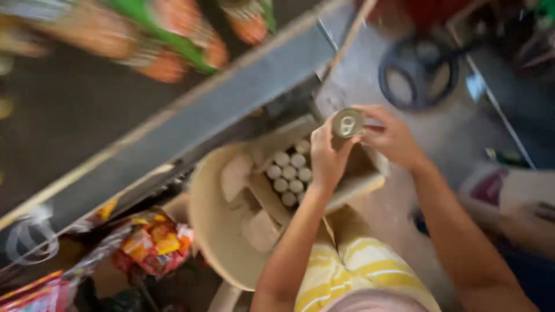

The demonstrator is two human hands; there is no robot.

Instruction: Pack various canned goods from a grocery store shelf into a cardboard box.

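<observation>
Both hands — left hand and right hand — pinch one small can at the box's twelve o'clock edge — best kept upright, clear of the cans packed below.

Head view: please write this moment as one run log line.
left hand: holds can | right hand: on can | below: open box of cans | image blurred

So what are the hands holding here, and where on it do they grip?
A small can with a ring-pull top, held above the open carton of cans. The left hand and right hand grip its sides, leaving the top uncovered.
</observation>
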